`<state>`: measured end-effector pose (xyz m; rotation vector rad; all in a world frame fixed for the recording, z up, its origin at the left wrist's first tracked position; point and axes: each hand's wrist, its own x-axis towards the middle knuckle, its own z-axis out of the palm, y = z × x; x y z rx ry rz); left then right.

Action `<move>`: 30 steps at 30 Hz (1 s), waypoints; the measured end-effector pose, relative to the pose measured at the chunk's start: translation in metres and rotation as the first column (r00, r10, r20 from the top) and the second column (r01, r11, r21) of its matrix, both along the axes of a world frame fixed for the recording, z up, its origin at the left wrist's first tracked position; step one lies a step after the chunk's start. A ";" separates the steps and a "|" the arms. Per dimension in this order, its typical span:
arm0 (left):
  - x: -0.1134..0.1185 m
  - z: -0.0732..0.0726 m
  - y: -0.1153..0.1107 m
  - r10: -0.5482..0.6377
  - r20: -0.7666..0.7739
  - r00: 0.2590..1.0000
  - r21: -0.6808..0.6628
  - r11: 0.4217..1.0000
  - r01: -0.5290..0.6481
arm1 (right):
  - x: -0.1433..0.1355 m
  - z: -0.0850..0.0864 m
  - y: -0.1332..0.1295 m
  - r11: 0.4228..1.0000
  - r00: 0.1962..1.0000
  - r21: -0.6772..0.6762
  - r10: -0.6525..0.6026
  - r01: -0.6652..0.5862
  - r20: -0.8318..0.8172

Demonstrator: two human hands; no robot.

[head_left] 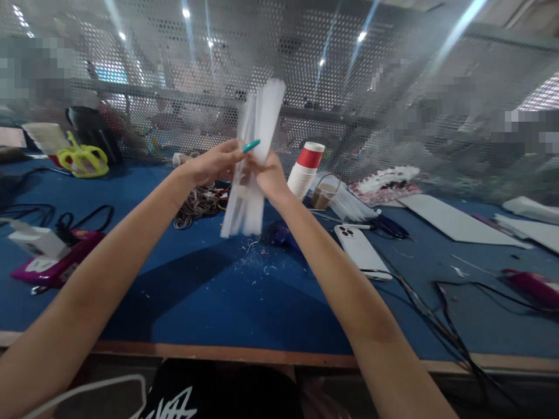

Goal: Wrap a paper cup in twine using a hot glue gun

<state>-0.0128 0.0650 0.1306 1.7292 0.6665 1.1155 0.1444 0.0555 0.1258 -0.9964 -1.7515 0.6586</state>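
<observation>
Both hands hold a bundle of long translucent white strips (269, 110) nearly upright over the blue table, its top fanned slightly apart. My left hand (216, 160) grips the bundle from the left, with a long teal nail on its thumb. On the right side, my right hand (268, 174) is closed around the middle of the strips, partly hidden by them. The lower ends hang just above small white scraps (255, 253) scattered on the table. Motion blurs the strips somewhat.
Stacked paper cups (304, 169), a small brown basket (325, 193) and a white phone (361, 250) lie right of centre. Tangled cords (196, 206) sit behind my left forearm. Further left are a purple power strip (59, 262) and a yellow object (82, 160). Cables cross the right side.
</observation>
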 end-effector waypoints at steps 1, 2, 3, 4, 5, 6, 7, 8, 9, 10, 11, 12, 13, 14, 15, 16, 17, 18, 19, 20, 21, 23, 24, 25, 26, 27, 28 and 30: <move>0.001 0.000 -0.002 -0.047 0.004 0.999 -0.020 0.999 0.047 | -0.004 -0.001 -0.002 0.999 0.995 0.027 -0.023 0.020 0.100; 0.003 0.000 -0.004 -0.082 0.000 0.997 -0.017 0.996 0.082 | -0.008 -0.001 -0.004 0.998 0.975 0.049 -0.054 0.044 0.216; 0.004 0.000 -0.006 -0.108 -0.007 0.994 -0.006 0.994 0.108 | -0.010 -0.002 -0.006 0.995 0.938 0.068 -0.087 0.069 0.335; 0.004 0.001 -0.009 -0.117 -0.007 0.993 -0.002 0.993 0.117 | -0.012 -0.003 -0.009 0.991 0.890 0.087 -0.127 0.098 0.439; 0.004 0.002 -0.011 -0.112 -0.001 0.994 -0.007 0.994 0.112 | -0.012 -0.003 -0.013 0.984 0.840 0.118 -0.179 0.137 0.513; 0.004 0.003 -0.013 -0.097 0.009 0.995 -0.023 0.995 0.098 | -0.013 -0.004 -0.017 0.969 0.798 0.170 -0.243 0.178 0.552; 0.005 0.005 -0.015 -0.068 0.029 0.997 -0.048 0.996 0.070 | -0.013 -0.005 -0.021 0.946 0.768 0.238 -0.317 0.219 0.557; 0.005 0.007 -0.018 -0.042 0.049 0.998 -0.071 0.996 0.045 | -0.013 -0.006 -0.026 0.918 0.748 0.310 -0.384 0.247 0.541; 0.006 0.010 -0.020 -0.009 0.064 0.998 -0.097 0.995 0.015 | -0.013 -0.006 -0.031 0.889 0.735 0.376 -0.436 0.262 0.519; 0.008 0.013 -0.023 0.033 0.074 0.997 -0.118 0.993 -0.024 | -0.013 -0.007 -0.036 0.866 0.730 0.424 -0.467 0.263 0.500; 0.009 0.016 -0.027 0.069 0.079 0.994 -0.127 0.990 -0.059 | -0.013 -0.007 -0.042 0.854 0.728 0.455 -0.477 0.252 0.492; 0.009 0.020 -0.030 0.161 0.067 0.985 -0.142 0.978 -0.150 | -0.011 -0.008 -0.048 0.851 0.728 0.470 -0.474 0.235 0.495; 0.009 0.024 -0.034 0.277 0.041 0.960 -0.146 0.952 -0.269 | -0.009 -0.010 -0.054 0.853 0.729 0.475 -0.466 0.218 0.501; 0.008 0.028 -0.037 0.343 0.019 0.939 -0.152 0.929 -0.336 | -0.005 -0.013 -0.061 0.853 0.728 0.478 -0.462 0.210 0.505; 0.004 0.032 -0.039 0.370 0.015 0.929 -0.155 0.919 -0.363 | 0.001 -0.018 -0.069 0.847 0.719 0.487 -0.473 0.212 0.510; 0.000 0.035 -0.040 0.408 0.035 0.912 -0.147 0.905 -0.399 | 0.008 -0.025 -0.076 0.840 0.703 0.497 -0.488 0.217 0.517; -0.007 0.038 -0.039 0.449 0.060 0.892 -0.148 0.887 -0.437 | 0.018 -0.033 -0.083 0.838 0.685 0.503 -0.495 0.212 0.535; -0.014 0.040 -0.038 0.476 0.083 0.875 -0.146 0.875 -0.462 | 0.029 -0.044 -0.090 0.840 0.665 0.505 -0.494 0.198 0.561; -0.023 0.042 -0.035 0.503 0.094 0.859 -0.146 0.860 -0.488 | 0.041 -0.055 -0.095 0.843 0.645 0.506 -0.490 0.180 0.587; -0.031 0.043 -0.031 0.529 0.099 0.843 -0.151 0.845 -0.513 | 0.055 -0.067 -0.100 0.851 0.630 0.502 -0.477 0.156 0.612; -0.039 0.043 -0.027 0.568 0.075 0.820 -0.171 0.817 -0.551 | 0.068 -0.079 -0.103 0.857 0.620 0.494 -0.467 0.144 0.630; -0.051 0.041 -0.017 0.637 -0.009 0.771 -0.198 0.755 -0.626 | 0.094 -0.100 -0.105 0.863 0.600 0.479 -0.472 0.162 0.646; -0.055 0.037 -0.011 0.663 -0.065 0.746 -0.197 0.724 -0.661 | 0.106 -0.108 -0.104 0.867 0.582 0.463 -0.475 0.183 0.659; -0.058 0.032 -0.004 0.654 -0.117 0.748 -0.175 0.728 -0.663 | 0.116 -0.115 -0.102 0.873 0.566 0.442 -0.474 0.203 0.675; -0.059 0.026 0.002 0.658 -0.143 0.739 -0.146 0.724 -0.674 | 0.126 -0.120 -0.098 0.879 0.557 0.421 -0.470 0.223 0.685; -0.060 0.019 0.009 0.641 -0.176 0.748 -0.120 0.740 -0.662 | 0.134 -0.124 -0.094 0.884 0.554 0.399 -0.466 0.246 0.690; -0.060 0.010 0.016 0.595 -0.233 0.769 -0.096 0.773 -0.627 | 0.142 -0.126 -0.090 0.882 0.553 0.386 -0.470 0.269 0.688; -0.059 -0.008 0.028 0.469 -0.324 0.822 -0.010 0.867 -0.499 | 0.156 -0.128 -0.081 0.882 0.538 0.382 -0.472 0.277 0.699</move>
